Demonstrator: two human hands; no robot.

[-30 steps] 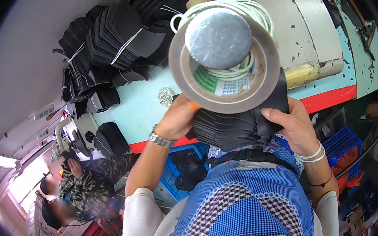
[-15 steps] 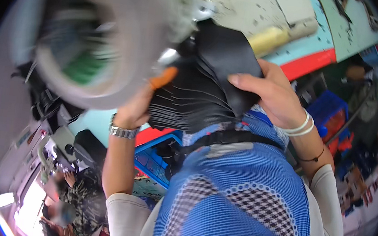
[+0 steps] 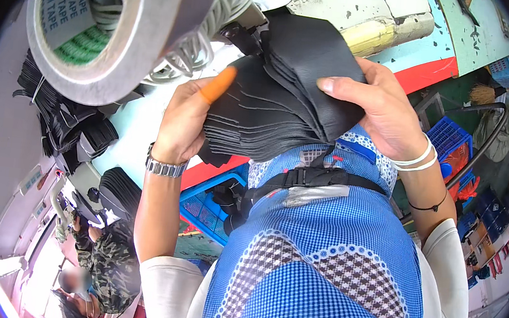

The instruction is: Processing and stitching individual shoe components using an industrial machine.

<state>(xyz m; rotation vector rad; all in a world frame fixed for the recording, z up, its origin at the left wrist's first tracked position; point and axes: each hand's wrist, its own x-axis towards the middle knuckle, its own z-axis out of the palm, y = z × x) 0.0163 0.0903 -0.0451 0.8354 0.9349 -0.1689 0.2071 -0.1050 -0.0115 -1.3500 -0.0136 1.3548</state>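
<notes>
Between my two hands is a thick, fanned stack of black leather-like sheets (image 3: pixel 319 55), resting against the front of my apron. My left hand (image 3: pixel 186 112), with an orange cover on its thumb, grips the stack's left side, where the many thin edges spread apart. On the right, my right hand (image 3: pixel 379 103) pinches the smooth top sheets, thumb above and fingers hidden beneath. Just past the stack, a small metal machine part (image 3: pixel 246 26) touches or nearly touches its far edge; which one I cannot tell. A large roll of tape (image 3: pixel 126 64) hangs close in front, at upper left.
A worktable (image 3: pixel 406 78) with a red front edge carries a worn yellowish roller (image 3: pixel 395 34). Bundles of black pieces (image 3: pixel 66 107) lie at the left. A blue basket (image 3: pixel 210 207) stands below the table edge. Blue crates (image 3: pixel 449 141) are at right. Another person (image 3: pixel 110 261) works at lower left.
The view has steadied and shifted slightly. The tape roll appears farther up and left, and the stack sits a little higher in view. Both hands keep their hold on it.
</notes>
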